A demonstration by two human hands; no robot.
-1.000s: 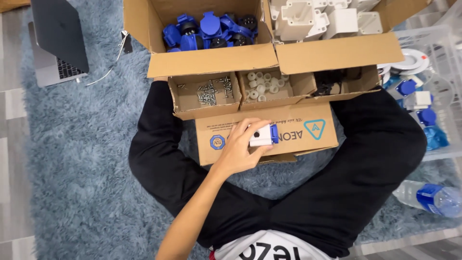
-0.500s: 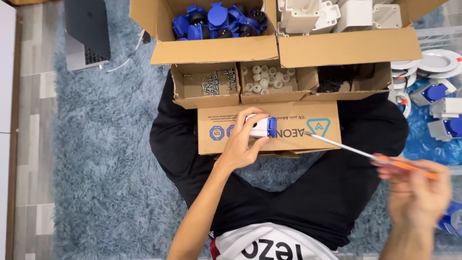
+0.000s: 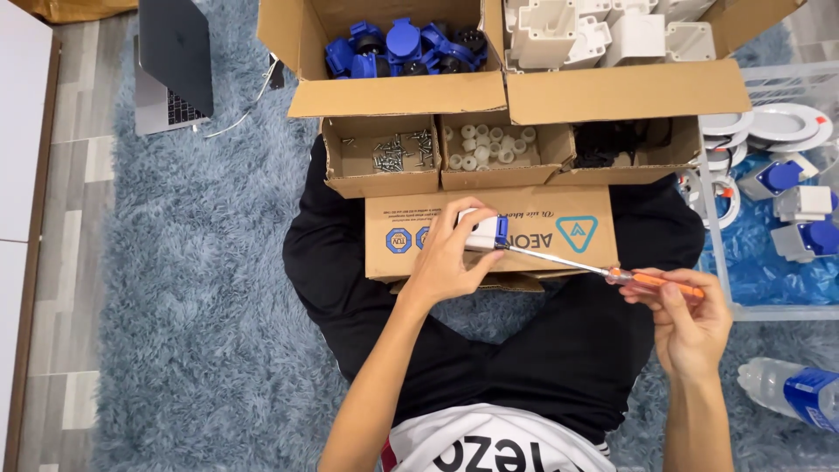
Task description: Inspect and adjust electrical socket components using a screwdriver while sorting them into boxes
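My left hand [image 3: 444,260] is clenched around a small white socket [image 3: 479,232] with a blue end, pressing it against the flat carton [image 3: 559,229] that lies across my lap at the centre of the frame. My right hand [image 3: 689,325] grips the orange handle of a screwdriver [image 3: 603,273], whose thin shaft slants up and left so that its tip meets the blue end of the socket.

I judge the step in hand to be driving or loosening a screw at that blue end. The next move calls for the tip to sit square in the screw head while my left hand keeps the socket from twisting; whether the tip is seated I cannot tell, as the spot is too small.

Just above the carton, three small open boxes stand in a row: the left box [image 3: 381,182] holds loose screws [image 3: 398,150], the middle one white caps [image 3: 486,145], the right one dark parts I cannot make out. Above them, a large box at upper centre is filled with blue plugs [image 3: 400,45] and its neighbour with white housings [image 3: 603,33]. At the right edge a clear bin [image 3: 773,310] holds more white and blue pieces, and a bottle [image 3: 791,392] lies at lower right. A laptop [image 3: 175,63] sits at upper left on the grey-blue rug [image 3: 201,297].
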